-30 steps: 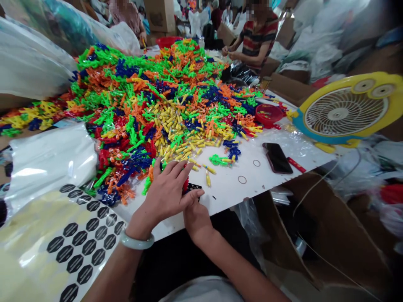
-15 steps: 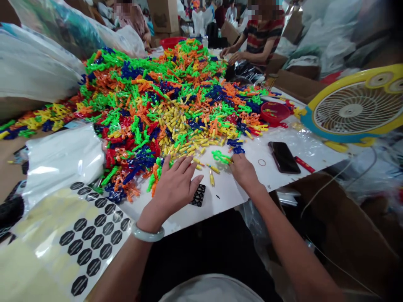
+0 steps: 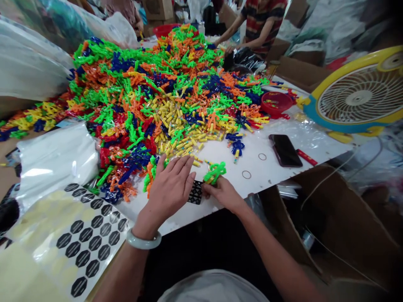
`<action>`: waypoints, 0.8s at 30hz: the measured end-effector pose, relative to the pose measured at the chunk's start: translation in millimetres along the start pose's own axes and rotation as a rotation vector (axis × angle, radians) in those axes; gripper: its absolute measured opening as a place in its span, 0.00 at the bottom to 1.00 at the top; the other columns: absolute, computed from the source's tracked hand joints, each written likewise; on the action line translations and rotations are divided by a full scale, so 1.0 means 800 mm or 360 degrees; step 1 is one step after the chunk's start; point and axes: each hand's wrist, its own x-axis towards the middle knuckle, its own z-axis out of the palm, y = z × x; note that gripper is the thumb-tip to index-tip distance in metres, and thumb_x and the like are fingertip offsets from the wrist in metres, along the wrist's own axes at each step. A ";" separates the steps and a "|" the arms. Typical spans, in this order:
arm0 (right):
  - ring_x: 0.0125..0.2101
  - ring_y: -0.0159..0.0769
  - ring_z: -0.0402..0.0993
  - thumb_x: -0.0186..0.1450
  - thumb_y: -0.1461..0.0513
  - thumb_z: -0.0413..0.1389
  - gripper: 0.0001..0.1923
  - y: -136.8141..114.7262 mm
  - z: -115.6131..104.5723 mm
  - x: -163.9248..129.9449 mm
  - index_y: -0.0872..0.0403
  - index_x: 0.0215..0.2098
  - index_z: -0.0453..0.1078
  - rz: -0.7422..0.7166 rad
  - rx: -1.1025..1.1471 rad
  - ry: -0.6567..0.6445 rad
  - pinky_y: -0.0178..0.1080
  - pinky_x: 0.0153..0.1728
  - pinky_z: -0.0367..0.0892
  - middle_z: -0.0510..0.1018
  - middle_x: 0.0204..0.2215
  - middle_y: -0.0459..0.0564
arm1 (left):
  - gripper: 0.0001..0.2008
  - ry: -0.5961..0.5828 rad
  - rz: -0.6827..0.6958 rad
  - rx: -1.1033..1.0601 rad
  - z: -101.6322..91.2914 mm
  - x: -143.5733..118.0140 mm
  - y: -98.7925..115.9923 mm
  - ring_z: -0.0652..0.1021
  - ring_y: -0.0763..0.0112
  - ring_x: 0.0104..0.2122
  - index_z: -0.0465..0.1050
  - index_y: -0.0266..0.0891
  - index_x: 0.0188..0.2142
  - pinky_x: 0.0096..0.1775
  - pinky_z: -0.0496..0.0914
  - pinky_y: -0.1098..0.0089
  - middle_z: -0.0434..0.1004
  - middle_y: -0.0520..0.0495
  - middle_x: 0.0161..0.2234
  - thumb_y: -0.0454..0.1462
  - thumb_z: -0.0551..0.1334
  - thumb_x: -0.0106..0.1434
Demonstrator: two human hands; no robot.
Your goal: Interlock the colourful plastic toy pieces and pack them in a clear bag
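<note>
My left hand (image 3: 171, 184) lies flat, palm down with fingers stretched out, at the near edge of a pile of small plastic toy figures (image 3: 132, 121). In my right hand (image 3: 224, 193) is a bright green toy figure (image 3: 215, 171), pinched between fingers and thumb. A small black patterned piece (image 3: 195, 193) lies on the white tabletop between my hands, partly covered by the left thumb. Several small yellow tubes (image 3: 189, 147) are scattered just beyond my fingers. A dark blue figure (image 3: 237, 147) with a yellow tube lies to the right.
Octagonal black stickers on a sheet (image 3: 94, 242) and a white plastic bag (image 3: 56, 161) lie at left. To the right are a phone (image 3: 285, 150), two rubber bands (image 3: 246, 174), a red basket (image 3: 276, 104) and a yellow fan (image 3: 357, 98). A person in stripes (image 3: 264, 21) works across the table.
My right hand has moved left and nearer with the green figure, now beside the black piece. A second rubber band shows on the table. The left hand stays nearly in place.
</note>
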 end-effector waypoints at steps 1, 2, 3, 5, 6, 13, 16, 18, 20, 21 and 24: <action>0.22 0.32 0.72 0.58 0.56 0.58 0.10 0.000 0.005 -0.001 0.54 0.30 0.66 0.0020 0.0008 -0.0067 0.35 0.26 0.70 0.75 0.21 0.42 | 0.23 0.0000 0.0002 0.0003 0.000 0.000 0.000 0.68 0.57 0.57 0.61 0.41 0.61 0.63 0.48 0.47 0.68 0.44 0.59 0.42 0.46 0.70; 0.23 0.33 0.74 0.59 0.56 0.57 0.09 0.000 0.011 -0.002 0.54 0.29 0.67 0.0042 0.0032 -0.0138 0.37 0.29 0.72 0.77 0.22 0.44 | 0.22 -0.0002 0.0004 0.0007 0.001 0.000 0.000 0.68 0.57 0.57 0.61 0.41 0.61 0.63 0.48 0.47 0.68 0.44 0.59 0.42 0.46 0.70; 0.25 0.34 0.76 0.60 0.57 0.55 0.08 0.001 0.018 -0.003 0.54 0.29 0.67 0.0064 0.0061 -0.0190 0.38 0.31 0.73 0.78 0.22 0.46 | 0.22 -0.0006 0.0004 0.0013 0.001 0.000 -0.001 0.68 0.57 0.58 0.62 0.41 0.61 0.63 0.47 0.47 0.68 0.44 0.59 0.42 0.46 0.70; 0.24 0.35 0.77 0.61 0.56 0.54 0.10 0.005 0.033 -0.002 0.55 0.29 0.68 0.0089 0.0090 -0.0191 0.38 0.30 0.73 0.78 0.22 0.46 | 0.23 -0.0014 0.0006 0.0024 0.001 0.000 -0.001 0.68 0.57 0.58 0.61 0.41 0.61 0.63 0.47 0.47 0.67 0.43 0.59 0.42 0.46 0.70; 0.22 0.35 0.76 0.62 0.55 0.54 0.10 0.008 0.041 -0.001 0.55 0.29 0.68 0.0090 0.0042 -0.0144 0.37 0.28 0.73 0.77 0.20 0.46 | 0.23 -0.0016 0.0007 0.0027 0.001 0.000 -0.001 0.68 0.56 0.58 0.61 0.40 0.61 0.63 0.47 0.47 0.67 0.43 0.59 0.41 0.46 0.70; 0.38 0.43 0.77 0.64 0.66 0.51 0.16 0.015 0.087 -0.002 0.56 0.50 0.68 -0.0253 -0.1299 0.0378 0.38 0.31 0.72 0.78 0.41 0.58 | 0.24 -0.0005 0.0006 0.0008 0.001 0.001 0.001 0.68 0.55 0.58 0.60 0.40 0.62 0.63 0.47 0.47 0.67 0.43 0.59 0.44 0.48 0.69; 0.42 0.45 0.75 0.64 0.72 0.46 0.24 0.015 0.103 -0.004 0.56 0.57 0.62 -0.0282 -0.1716 0.0276 0.39 0.29 0.73 0.74 0.46 0.62 | 0.25 -0.0002 -0.0001 -0.0003 0.002 0.001 0.001 0.68 0.54 0.58 0.61 0.40 0.61 0.63 0.47 0.46 0.68 0.42 0.59 0.46 0.50 0.68; 0.44 0.46 0.74 0.64 0.73 0.44 0.26 0.017 0.110 -0.004 0.56 0.60 0.59 -0.0341 -0.1802 0.0249 0.39 0.30 0.73 0.73 0.46 0.62 | 0.24 -0.0004 -0.0005 -0.0009 0.002 0.001 0.001 0.68 0.54 0.57 0.62 0.41 0.61 0.63 0.47 0.45 0.69 0.43 0.58 0.46 0.49 0.69; 0.45 0.46 0.72 0.64 0.74 0.44 0.27 0.020 0.112 -0.004 0.55 0.60 0.57 -0.0382 -0.1804 0.0284 0.40 0.32 0.73 0.73 0.44 0.61 | 0.23 -0.0013 0.0006 -0.0015 0.000 0.001 0.001 0.68 0.54 0.57 0.63 0.42 0.60 0.63 0.47 0.45 0.69 0.44 0.58 0.45 0.48 0.69; 0.45 0.46 0.72 0.63 0.75 0.44 0.27 0.022 0.110 -0.003 0.55 0.59 0.58 -0.0384 -0.1780 0.0300 0.40 0.32 0.73 0.73 0.44 0.61 | 0.23 -0.0018 0.0013 -0.0019 -0.001 0.000 0.000 0.68 0.55 0.58 0.63 0.42 0.60 0.63 0.47 0.45 0.69 0.44 0.58 0.44 0.48 0.70; 0.42 0.43 0.73 0.64 0.73 0.47 0.21 0.025 0.097 0.000 0.56 0.54 0.61 -0.0360 -0.1668 0.0288 0.38 0.32 0.71 0.73 0.42 0.58 | 0.22 -0.0020 0.0017 -0.0041 -0.004 0.000 -0.001 0.68 0.57 0.58 0.62 0.44 0.60 0.63 0.48 0.46 0.69 0.47 0.59 0.43 0.46 0.71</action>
